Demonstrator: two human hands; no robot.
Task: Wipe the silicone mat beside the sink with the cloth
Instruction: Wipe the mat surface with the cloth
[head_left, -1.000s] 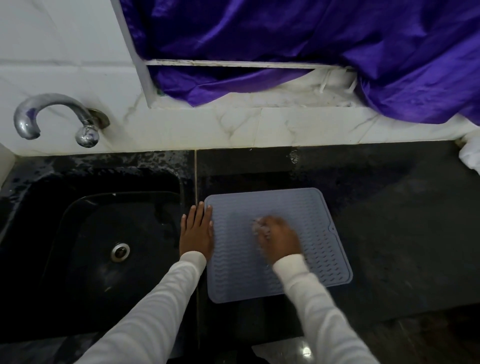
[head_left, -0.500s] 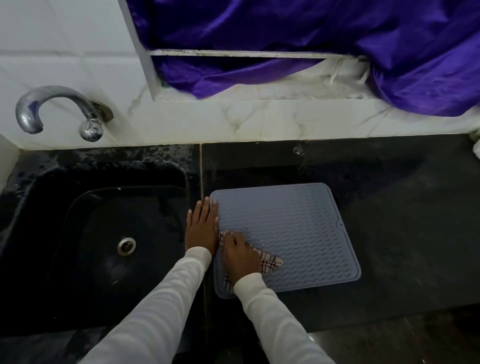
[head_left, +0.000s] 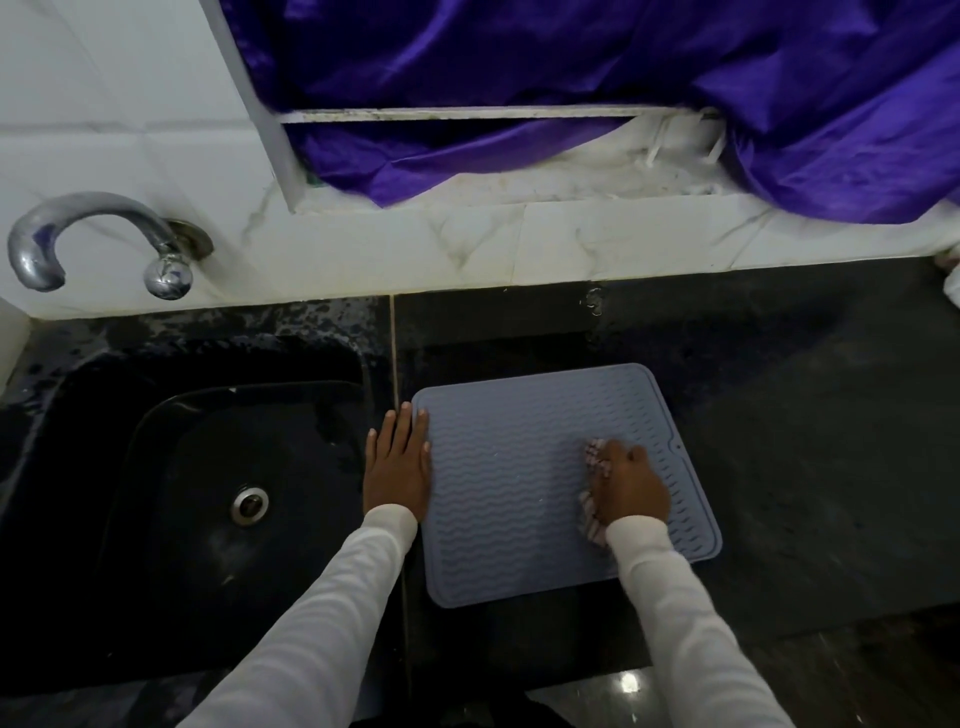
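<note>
A grey-blue ribbed silicone mat (head_left: 509, 467) lies flat on the black counter just right of the sink. My left hand (head_left: 397, 465) rests flat with straight fingers on the mat's left edge, partly on the counter. My right hand (head_left: 631, 483) is on the right part of the mat, curled over a bunched checked cloth (head_left: 592, 512). Only the cloth's left side shows from under the hand.
A black sink (head_left: 156, 467) with a metal drain (head_left: 250, 505) is to the left, and a chrome tap (head_left: 98, 234) juts from the white tiled wall. Purple fabric (head_left: 623, 78) hangs over the ledge behind. Dark counter (head_left: 805, 415) extends right of the mat.
My right hand has swept the cloth from the mat's left side, next to the left hand, across to its right side. The left hand stays on the left edge.
</note>
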